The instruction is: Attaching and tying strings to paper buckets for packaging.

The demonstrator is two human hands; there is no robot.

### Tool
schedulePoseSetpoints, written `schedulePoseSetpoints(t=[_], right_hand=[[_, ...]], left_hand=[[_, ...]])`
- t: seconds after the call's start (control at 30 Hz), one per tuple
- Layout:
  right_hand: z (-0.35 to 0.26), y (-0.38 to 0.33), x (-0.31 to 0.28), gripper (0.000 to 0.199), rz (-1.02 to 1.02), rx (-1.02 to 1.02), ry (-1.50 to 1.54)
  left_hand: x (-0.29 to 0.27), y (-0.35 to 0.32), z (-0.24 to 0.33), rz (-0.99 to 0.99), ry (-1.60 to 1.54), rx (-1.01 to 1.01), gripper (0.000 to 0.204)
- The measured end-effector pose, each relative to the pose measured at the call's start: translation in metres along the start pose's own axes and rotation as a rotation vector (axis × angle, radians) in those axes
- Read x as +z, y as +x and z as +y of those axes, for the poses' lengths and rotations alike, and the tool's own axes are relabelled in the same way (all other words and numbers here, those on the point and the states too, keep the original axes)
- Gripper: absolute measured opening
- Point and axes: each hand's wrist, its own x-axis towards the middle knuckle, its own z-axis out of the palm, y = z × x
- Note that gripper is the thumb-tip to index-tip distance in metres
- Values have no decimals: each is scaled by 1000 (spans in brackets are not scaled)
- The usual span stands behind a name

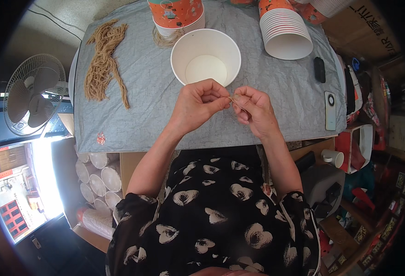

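Both of my hands meet just in front of a white paper bucket, whose open mouth and bare inside face me. My left hand is closed, with thumb and index finger pinching a thin tan piece of twine. My right hand pinches the same twine close to the left fingertips; only a short bit of it shows. To the left lies a loose bundle of tan twine on the grey table cover.
Behind the bucket stand stacked orange-patterned paper buckets with cords beside them. A second bucket stack lies at the far right, near a black object and a phone. A fan stands left; a white mug is at lower right.
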Motion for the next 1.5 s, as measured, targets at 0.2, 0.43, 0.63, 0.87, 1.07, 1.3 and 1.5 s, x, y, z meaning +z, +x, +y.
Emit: schedulePoseSetpoints(t=[0.2,0.43,0.63,0.87,1.07,1.3,1.5], right_hand=[[-5,-3,6,15,49,2,26],[-7,-2,6,18,30,-132,-251],[0,-1,6,14,52,-138,-198],[3,0,7,15,55,-138,-176],[3,-3,8,16,42,-147,-158],[3,-5,9,15,52,-132,-155],[1,-6,12,14,85,-146,-186]], left_hand=[[-2,1,2,-10,-77,-61,10],[-4,2,5,-38,-52,-61,11],[-5,0,10,-53,-79,-94,16],[-4,-1,9,-67,-93,-79,17],[-3,-1,7,-32,-15,-51,18],[-2,-2,1,-16,-19,-8,19],[-1,-2,-2,-10,2,15,19]])
